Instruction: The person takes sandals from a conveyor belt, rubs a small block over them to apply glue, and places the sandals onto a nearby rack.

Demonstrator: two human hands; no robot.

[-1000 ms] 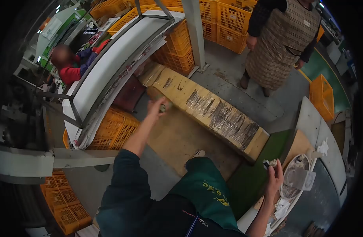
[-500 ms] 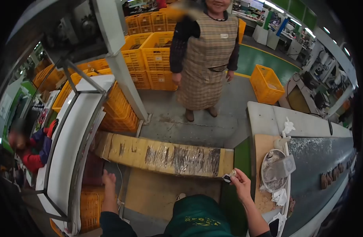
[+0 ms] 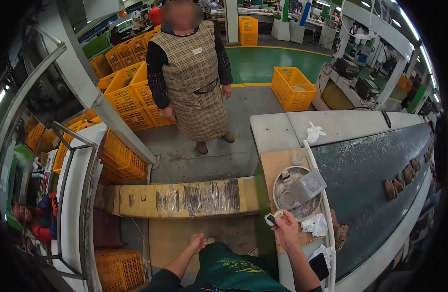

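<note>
My right hand point(image 3: 287, 230) pinches a small black-and-white object with a pale, cream-coloured end point(image 3: 271, 219), too small to name. It is just left of a round metal tray point(image 3: 313, 212) on the bench, which holds a clear plastic tub point(image 3: 309, 184). White crumpled tissue point(image 3: 315, 225) lies beside the tray. Over my green apron point(image 3: 233, 265), my left hand point(image 3: 197, 242) is closed with its fingers curled, and nothing shows in it. In front of it lies a long tape-wrapped cardboard box point(image 3: 246, 197).
A person in a checked apron point(image 3: 192, 87) stands ahead. Yellow crates point(image 3: 292, 90) stand on the floor and are stacked at left. On the right, a dark conveyor belt point(image 3: 360, 165) carries several brown shoe parts point(image 3: 399, 184). A metal-framed white rack point(image 3: 78, 204) is at left.
My view has turned right, bringing the bench closer. My left hand has come in toward my apron and its fingers have curled. The right hand still holds the small object, now beside the tray.
</note>
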